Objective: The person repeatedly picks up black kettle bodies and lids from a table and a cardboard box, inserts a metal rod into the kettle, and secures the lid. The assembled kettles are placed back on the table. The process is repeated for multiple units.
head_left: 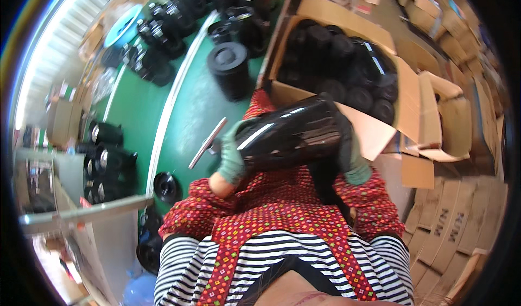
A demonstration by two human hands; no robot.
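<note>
A large glossy black cylindrical shell [293, 135] lies sideways in front of my chest, held at both ends. My left hand [232, 156], in a green glove, is closed around its left end. My right hand [355, 156], also in a green glove, grips the right end, its fingers partly hidden by dark material. Beside my left hand a thin silvery bar [208, 143] slants over the green bench; whether the hand touches it I cannot tell. A matte black cylinder with a round lid [229, 67] stands on the bench beyond the shell.
To the right, an open cardboard box [404, 97] holds several black cylinders [358, 61]. A smaller open carton [448, 116] stands beyond it. More black parts [163, 37] line the green bench [138, 102], with a light blue basin [124, 26] at far left. Flattened cartons [450, 219] lie lower right.
</note>
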